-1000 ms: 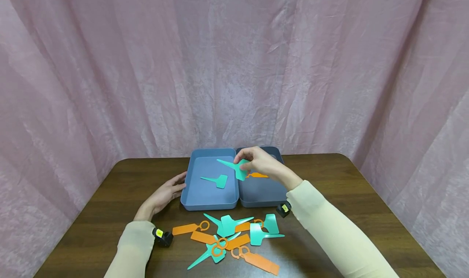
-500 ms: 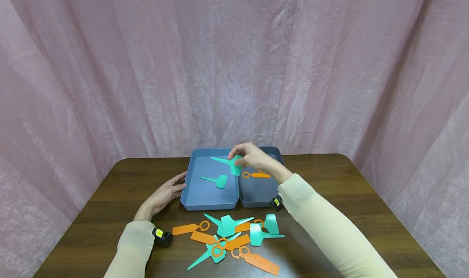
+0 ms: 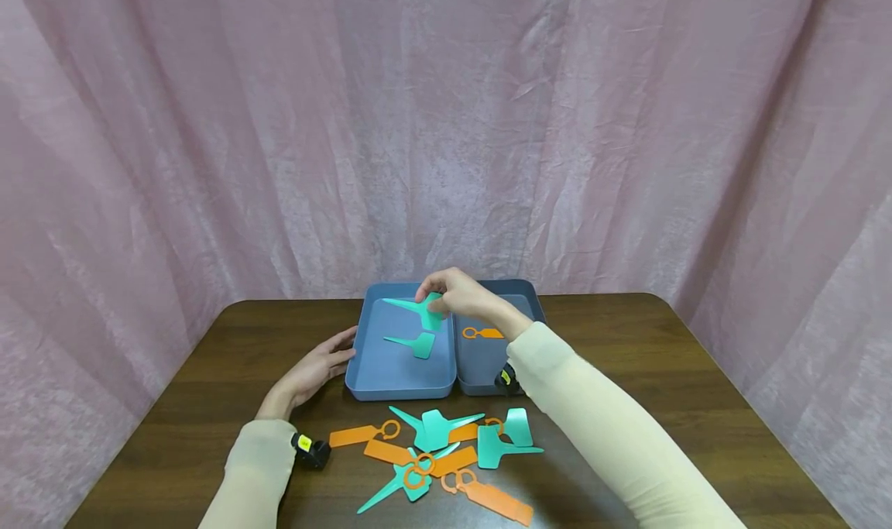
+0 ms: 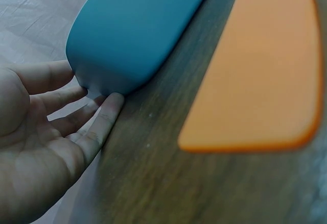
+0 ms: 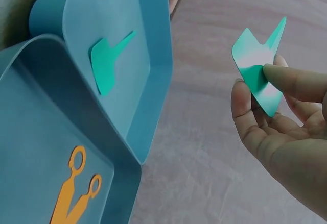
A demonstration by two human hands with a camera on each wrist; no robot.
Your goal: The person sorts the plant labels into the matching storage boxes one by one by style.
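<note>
My right hand (image 3: 460,293) pinches a green T-shaped plant label (image 5: 255,66) between thumb and fingers, held above the lighter blue tray (image 3: 400,382). Inside that tray lies another green plant label (image 3: 422,346). My left hand (image 3: 315,368) touches the tray's left side; in the left wrist view its fairly straight fingers (image 4: 104,117) rest against the outer wall. The darker tray (image 3: 481,378) stands right beside, holding orange ring-ended tags (image 3: 485,333); the right wrist view shows two of them.
Several orange tags (image 3: 491,498) and green plant labels (image 3: 433,430) lie in an overlapping pile on the wooden table (image 3: 237,405) in front of the trays. A pink curtain (image 3: 446,126) hangs behind the table's far edge.
My right hand has moved left with the green plant label, from near the edge between the trays to over the lighter tray. The left hand stays at the tray's side.
</note>
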